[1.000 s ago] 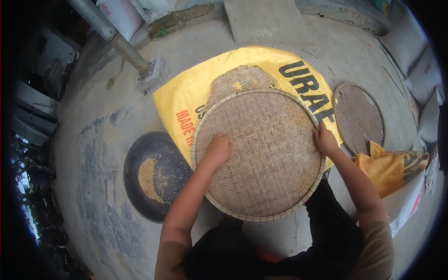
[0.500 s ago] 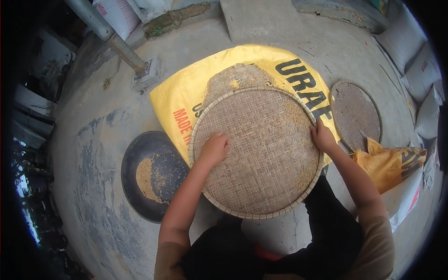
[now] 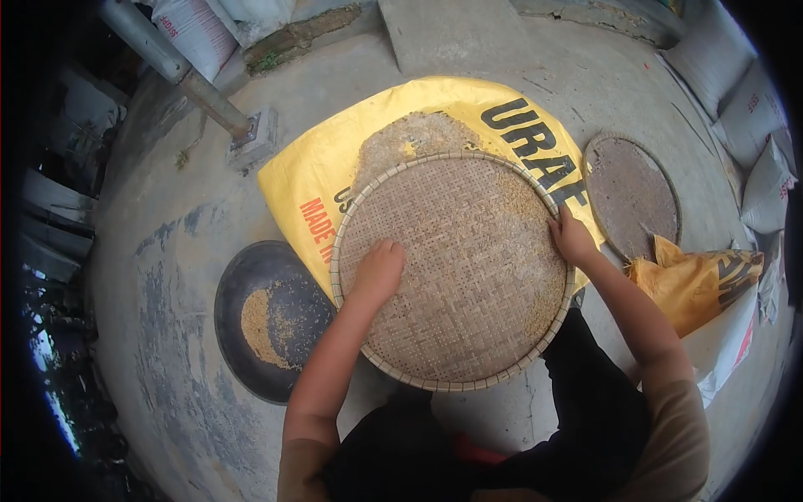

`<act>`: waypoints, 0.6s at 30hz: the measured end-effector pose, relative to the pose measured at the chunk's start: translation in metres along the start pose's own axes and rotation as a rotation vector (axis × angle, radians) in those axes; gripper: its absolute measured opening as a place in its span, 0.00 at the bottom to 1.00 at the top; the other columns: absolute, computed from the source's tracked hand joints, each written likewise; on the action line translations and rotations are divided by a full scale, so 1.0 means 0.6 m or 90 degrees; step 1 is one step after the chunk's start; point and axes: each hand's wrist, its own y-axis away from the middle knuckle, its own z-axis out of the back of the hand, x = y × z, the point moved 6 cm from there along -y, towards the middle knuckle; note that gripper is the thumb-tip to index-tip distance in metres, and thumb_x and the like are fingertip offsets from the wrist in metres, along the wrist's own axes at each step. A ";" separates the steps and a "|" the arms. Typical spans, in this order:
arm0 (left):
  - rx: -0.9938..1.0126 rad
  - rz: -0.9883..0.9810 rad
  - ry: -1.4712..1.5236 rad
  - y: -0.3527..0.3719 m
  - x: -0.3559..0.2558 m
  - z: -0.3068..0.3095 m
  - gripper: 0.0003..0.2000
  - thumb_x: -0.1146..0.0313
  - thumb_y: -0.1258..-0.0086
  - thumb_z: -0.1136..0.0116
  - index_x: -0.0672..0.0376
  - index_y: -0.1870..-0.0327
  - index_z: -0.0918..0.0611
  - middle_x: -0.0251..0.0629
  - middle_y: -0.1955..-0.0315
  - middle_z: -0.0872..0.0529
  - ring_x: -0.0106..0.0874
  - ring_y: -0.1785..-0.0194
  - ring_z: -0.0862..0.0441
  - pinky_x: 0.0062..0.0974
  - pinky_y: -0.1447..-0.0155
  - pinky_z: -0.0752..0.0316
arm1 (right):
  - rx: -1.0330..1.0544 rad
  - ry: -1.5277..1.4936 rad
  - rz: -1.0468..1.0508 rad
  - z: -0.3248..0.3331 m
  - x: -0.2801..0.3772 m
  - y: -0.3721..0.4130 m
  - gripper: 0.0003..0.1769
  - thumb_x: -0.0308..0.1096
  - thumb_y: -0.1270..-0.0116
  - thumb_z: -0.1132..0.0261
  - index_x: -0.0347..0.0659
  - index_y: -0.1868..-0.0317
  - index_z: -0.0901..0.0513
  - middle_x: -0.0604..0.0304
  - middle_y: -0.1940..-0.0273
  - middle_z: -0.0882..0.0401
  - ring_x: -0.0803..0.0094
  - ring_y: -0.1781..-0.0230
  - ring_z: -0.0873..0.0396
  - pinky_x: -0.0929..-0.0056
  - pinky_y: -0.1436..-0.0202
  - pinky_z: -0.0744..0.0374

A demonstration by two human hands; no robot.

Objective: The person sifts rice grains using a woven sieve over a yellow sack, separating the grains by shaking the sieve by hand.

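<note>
A round woven tray (image 3: 452, 276) lies across my lap and over part of a yellow sack (image 3: 309, 159), with grain scattered mostly along its right side. My right hand (image 3: 573, 236) grips the tray's right rim, thumb on the inside. Over the left part of the weave, my left hand (image 3: 381, 269) is closed with its fingers curled; whatever it may hold is hidden. Beyond the tray, a pale heap of grain (image 3: 410, 138) is spread on the sack. A dark basin (image 3: 268, 376) with golden grain stands at the left.
A second round tray (image 3: 631, 197) lies on the floor at the right, beside an orange sack (image 3: 686, 284). Full white sacks (image 3: 753, 117) line the right edge. A metal post (image 3: 196, 88) on a concrete block (image 3: 255, 142) stands at the upper left.
My left hand has shifted slightly left over the tray. My right hand remains on the rim. The whole view has moved a little, so the surroundings appear farther left.
</note>
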 end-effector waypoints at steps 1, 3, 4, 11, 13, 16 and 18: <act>-0.008 -0.007 -0.001 0.001 -0.004 0.004 0.03 0.72 0.40 0.47 0.60 0.69 0.26 0.43 0.65 0.25 0.42 0.55 0.27 0.36 0.52 0.30 | -0.001 0.003 0.003 -0.001 -0.001 0.000 0.19 0.43 0.32 0.49 0.36 0.51 0.35 0.38 0.70 0.22 0.44 0.67 0.22 0.52 0.63 0.25; -0.016 -0.017 0.000 -0.002 -0.002 0.009 0.03 0.72 0.39 0.47 0.61 0.69 0.26 0.43 0.65 0.25 0.42 0.56 0.27 0.36 0.53 0.29 | -0.005 0.007 0.004 -0.001 -0.003 -0.002 0.19 0.43 0.32 0.49 0.36 0.51 0.35 0.38 0.70 0.22 0.44 0.67 0.22 0.52 0.63 0.25; -0.016 0.004 0.071 -0.006 0.009 0.013 0.03 0.72 0.39 0.47 0.61 0.69 0.26 0.44 0.66 0.25 0.43 0.56 0.26 0.36 0.53 0.29 | -0.003 0.004 0.004 -0.002 -0.003 -0.002 0.19 0.42 0.33 0.49 0.36 0.51 0.35 0.38 0.70 0.22 0.44 0.67 0.22 0.52 0.63 0.25; -0.041 0.039 0.153 -0.006 0.012 0.010 0.05 0.73 0.42 0.42 0.63 0.69 0.24 0.44 0.67 0.24 0.43 0.60 0.25 0.33 0.54 0.29 | -0.020 -0.003 0.012 -0.008 -0.010 -0.004 0.19 0.42 0.33 0.48 0.37 0.51 0.36 0.40 0.71 0.22 0.45 0.68 0.22 0.51 0.64 0.25; -0.040 0.047 0.119 -0.003 0.006 0.005 0.05 0.72 0.42 0.42 0.62 0.69 0.24 0.44 0.67 0.24 0.43 0.58 0.26 0.34 0.54 0.29 | -0.019 -0.005 0.011 -0.010 -0.012 -0.005 0.19 0.42 0.33 0.48 0.37 0.50 0.35 0.40 0.71 0.22 0.45 0.68 0.22 0.52 0.65 0.25; -0.029 0.064 0.071 -0.005 -0.002 0.004 0.05 0.71 0.42 0.42 0.61 0.69 0.23 0.44 0.65 0.24 0.43 0.56 0.26 0.36 0.53 0.29 | 0.017 -0.006 -0.020 -0.001 -0.004 -0.004 0.21 0.42 0.33 0.48 0.35 0.47 0.36 0.39 0.67 0.22 0.46 0.64 0.22 0.54 0.61 0.25; -0.018 0.072 0.057 -0.006 -0.006 0.004 0.05 0.71 0.42 0.42 0.62 0.68 0.23 0.44 0.65 0.24 0.43 0.55 0.26 0.36 0.52 0.29 | 0.052 -0.008 -0.050 -0.006 -0.007 -0.002 0.24 0.42 0.32 0.48 0.33 0.43 0.36 0.38 0.64 0.22 0.46 0.61 0.22 0.57 0.57 0.26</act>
